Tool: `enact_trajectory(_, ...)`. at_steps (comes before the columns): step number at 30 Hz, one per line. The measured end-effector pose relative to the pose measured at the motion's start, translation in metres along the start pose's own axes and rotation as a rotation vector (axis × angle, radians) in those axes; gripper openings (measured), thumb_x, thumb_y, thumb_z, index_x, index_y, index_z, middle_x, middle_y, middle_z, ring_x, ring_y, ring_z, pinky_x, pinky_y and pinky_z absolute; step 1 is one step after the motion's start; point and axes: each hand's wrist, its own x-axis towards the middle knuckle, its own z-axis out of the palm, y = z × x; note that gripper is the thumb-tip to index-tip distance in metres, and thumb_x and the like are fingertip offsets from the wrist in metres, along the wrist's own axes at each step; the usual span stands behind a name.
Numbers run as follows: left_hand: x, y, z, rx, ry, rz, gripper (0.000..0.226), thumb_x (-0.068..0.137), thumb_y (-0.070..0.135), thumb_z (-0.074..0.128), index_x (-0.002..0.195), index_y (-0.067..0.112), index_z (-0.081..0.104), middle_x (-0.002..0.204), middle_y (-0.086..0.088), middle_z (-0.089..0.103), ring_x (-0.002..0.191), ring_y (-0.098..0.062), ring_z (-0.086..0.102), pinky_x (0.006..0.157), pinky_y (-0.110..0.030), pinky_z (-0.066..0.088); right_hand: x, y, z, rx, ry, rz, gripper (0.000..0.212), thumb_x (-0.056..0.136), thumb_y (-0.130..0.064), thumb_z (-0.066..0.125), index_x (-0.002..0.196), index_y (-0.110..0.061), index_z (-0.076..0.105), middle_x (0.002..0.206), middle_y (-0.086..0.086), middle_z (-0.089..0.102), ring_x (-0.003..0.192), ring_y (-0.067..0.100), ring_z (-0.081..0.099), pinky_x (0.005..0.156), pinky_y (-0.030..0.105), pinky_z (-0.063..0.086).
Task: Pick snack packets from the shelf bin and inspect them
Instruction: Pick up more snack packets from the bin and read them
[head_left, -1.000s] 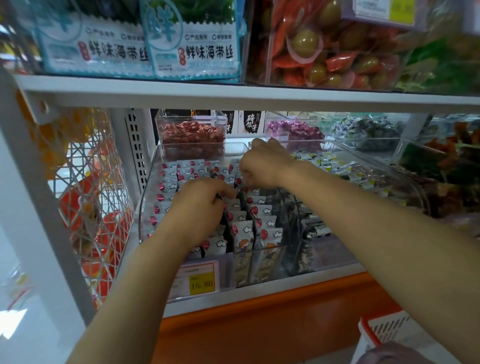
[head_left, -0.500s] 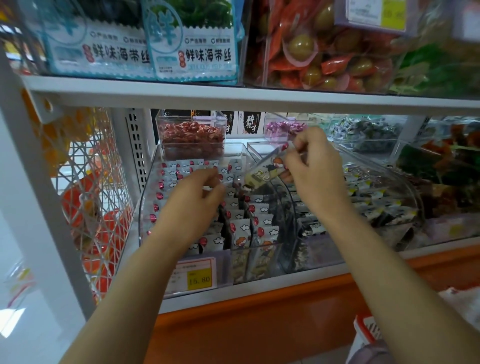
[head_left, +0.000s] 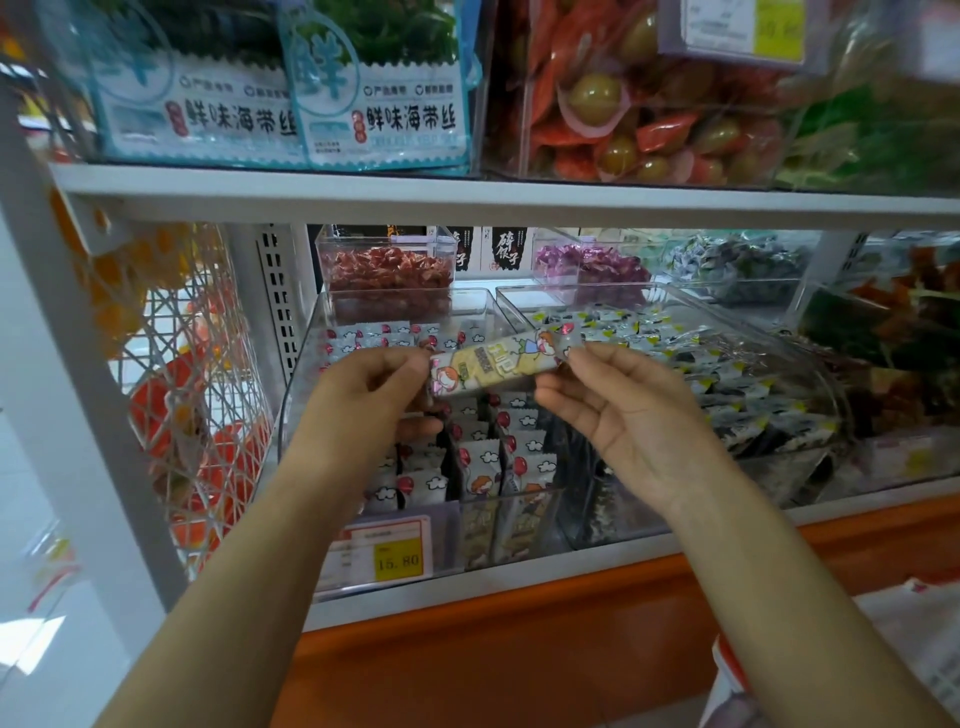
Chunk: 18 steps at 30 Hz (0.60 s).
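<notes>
Inspect step underway: packet (head_left: 498, 365) is being held level above the bin (head_left: 395, 312), over its rear half, printed face toward the camera. Left hand (head_left: 371, 395) is pinching the packet's left end, fingers curled tight. Right hand (head_left: 618, 410) is pinching the right end with thumb and forefinger, other fingers spreading loose, palm up. Next move probably calls for flipping it to check the back, both pinches staying firm.

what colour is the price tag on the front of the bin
Yellow with dark digits, set in a white label with a red top edge: price tag, clearest in the head view.
</notes>
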Motion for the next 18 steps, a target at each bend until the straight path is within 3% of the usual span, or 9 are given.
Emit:
enact_trajectory(4, -0.001, 0.000, 0.002, -0.131, -0.030, -0.069, 0.013, 0.092, 0.020, 0.054, 0.091, 0.009, 0.062, 0.078, -0.002, 0.059, 0.062, -0.009, 0.062, 0.053, -0.017, 0.051, -0.002, -0.001, -0.002, 0.049, 0.039, 0.012, 0.015, 0.071, -0.003, 0.060, 0.084, 0.003, 0.061, 0.072, 0.012, 0.071, 0.067, 0.018, 0.071, 0.058, 0.022, 0.057)
enact_trajectory(7, -0.002, -0.001, 0.004, -0.194, -0.093, -0.103, 0.020, 0.094, 0.022, 0.050, 0.092, 0.003, 0.053, 0.080, -0.005, 0.057, 0.057, -0.009, 0.062, 0.048, -0.018, 0.049, -0.003, 0.001, -0.002, 0.061, 0.088, 0.016, 0.007, 0.079, 0.005, 0.056, 0.085, 0.004, 0.061, 0.071, 0.014, 0.071, 0.065, 0.020, 0.071, 0.056, 0.021, 0.056)
enact_trajectory(9, -0.002, -0.001, 0.004, -0.249, -0.116, -0.119, 0.019, 0.094, 0.022, 0.050, 0.094, 0.003, 0.051, 0.076, -0.008, 0.057, 0.056, -0.010, 0.062, 0.049, -0.018, 0.049, -0.003, 0.002, -0.001, 0.075, 0.119, 0.015, 0.008, 0.084, 0.007, 0.053, 0.085, 0.004, 0.060, 0.070, 0.013, 0.071, 0.064, 0.020, 0.071, 0.056, 0.021, 0.056)
enact_trajectory(12, -0.003, 0.002, 0.002, -0.370, -0.124, -0.136, 0.010, 0.089, 0.010, 0.055, 0.081, 0.004, 0.053, 0.064, -0.003, 0.058, 0.055, -0.009, 0.062, 0.053, -0.016, 0.051, -0.003, 0.002, -0.001, 0.103, 0.159, 0.013, 0.011, 0.087, 0.008, 0.051, 0.089, 0.004, 0.060, 0.069, 0.013, 0.071, 0.064, 0.019, 0.071, 0.056, 0.021, 0.056)
enact_trajectory(18, -0.006, 0.009, 0.001, -0.446, -0.163, -0.102, 0.017, 0.084, -0.011, 0.050, 0.085, 0.007, 0.053, 0.072, -0.008, 0.050, 0.055, -0.012, 0.065, 0.056, -0.016, 0.053, -0.003, 0.002, 0.000, 0.157, 0.205, 0.008, 0.013, 0.090, 0.008, 0.048, 0.088, 0.002, 0.060, 0.065, 0.012, 0.071, 0.061, 0.019, 0.070, 0.054, 0.022, 0.056)
